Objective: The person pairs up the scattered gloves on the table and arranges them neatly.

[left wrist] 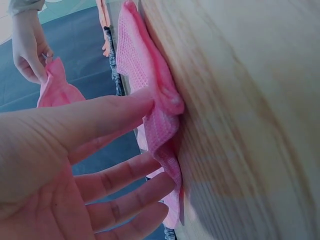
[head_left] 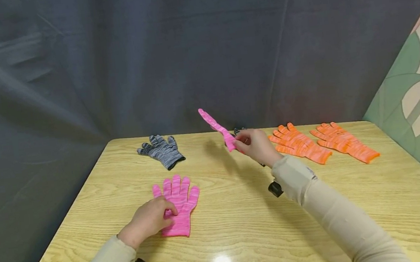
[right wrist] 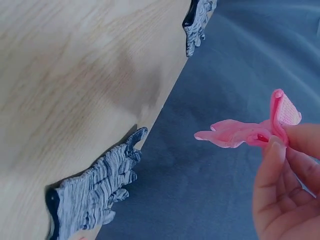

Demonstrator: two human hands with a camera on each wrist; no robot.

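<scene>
My right hand pinches a pink knit glove between thumb and fingertips. This glove hangs in the air above the far part of the table, seen nearly edge-on, with its fingers pointing away from me. A second pink glove lies spread on the table at the left, fingers pointing away. Over its left side is my left hand. In the left wrist view, the thumb and loosely bent fingers touch this pink glove, which shows a raised fold near the thumb tip.
A grey-and-black glove lies at the table's back left; another grey glove is mostly hidden behind my right hand in the head view. Two orange gloves lie at the back right. A dark curtain hangs behind the wooden table.
</scene>
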